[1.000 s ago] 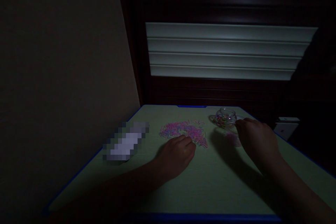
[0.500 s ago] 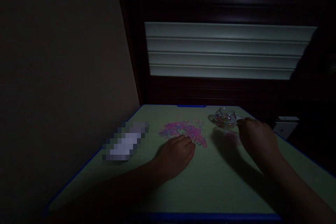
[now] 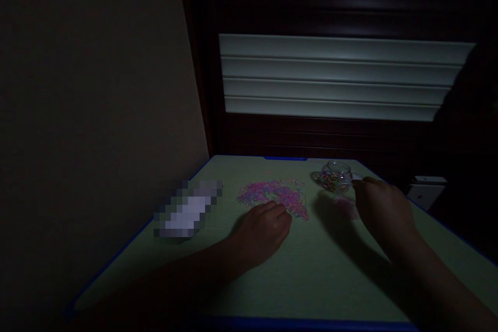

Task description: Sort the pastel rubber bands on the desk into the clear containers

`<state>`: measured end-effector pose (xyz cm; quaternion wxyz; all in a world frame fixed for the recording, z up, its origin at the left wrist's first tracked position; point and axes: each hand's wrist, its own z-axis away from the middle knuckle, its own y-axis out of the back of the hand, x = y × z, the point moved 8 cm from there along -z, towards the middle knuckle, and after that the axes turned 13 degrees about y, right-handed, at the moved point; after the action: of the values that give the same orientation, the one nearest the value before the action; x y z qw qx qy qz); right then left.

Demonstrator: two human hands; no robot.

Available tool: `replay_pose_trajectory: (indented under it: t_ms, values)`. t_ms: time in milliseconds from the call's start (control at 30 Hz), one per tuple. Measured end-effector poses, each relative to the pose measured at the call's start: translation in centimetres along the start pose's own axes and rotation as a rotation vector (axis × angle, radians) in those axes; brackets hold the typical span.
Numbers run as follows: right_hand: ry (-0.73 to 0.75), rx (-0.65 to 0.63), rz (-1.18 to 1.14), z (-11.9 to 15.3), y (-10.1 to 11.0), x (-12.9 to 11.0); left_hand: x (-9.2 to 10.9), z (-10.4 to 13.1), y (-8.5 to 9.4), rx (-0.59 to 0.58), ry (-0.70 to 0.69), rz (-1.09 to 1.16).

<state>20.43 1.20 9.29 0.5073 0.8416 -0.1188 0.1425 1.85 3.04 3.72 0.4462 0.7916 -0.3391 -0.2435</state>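
Your 2 bare hands work in dim light over a pale green table with blue edging (image 3: 319, 280). Your left hand (image 3: 264, 229) curls, fingers bunched together, at the near edge of a loose, spread pile of small pink, purple and blue bands (image 3: 290, 198); whether it pinches any cannot be told. Your right hand (image 3: 383, 210) bends its fingers together just beside a round clear glass jar holding multicolored pieces (image 3: 335, 177); a thin pale sliver (image 3: 353, 182) shows at the fingertips, its grip unclear. A blurred pinkish patch (image 3: 346, 207) lies near the jar, a pixelated whitish object (image 3: 189, 212) at left.
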Motion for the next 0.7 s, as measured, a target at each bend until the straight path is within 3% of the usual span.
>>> replay_pose_trajectory:
  t_ms: [200,333,467,633,700]
  values:
    - [0.019,0.009,-0.004,-0.1,0.2,-0.3,0.1,-0.1,0.2,-0.009,-0.006,-0.004]
    - [0.087,0.08,-0.04,-0.2,1.0,-1.3,0.2,-0.1,0.1,-0.017,-0.006,-0.023]
    - [0.258,0.141,-0.199,-0.6,1.5,-3.5,0.0,-0.1,-0.1,-0.027,0.006,-0.011]
    - [0.568,0.019,-0.477,-0.2,0.6,-7.9,-0.3,-0.2,-0.4,-0.058,0.034,-0.013]
    - [0.62,-0.028,-0.522,0.2,0.4,-9.0,-0.3,-0.2,-0.5,-0.078,0.027,-0.008]
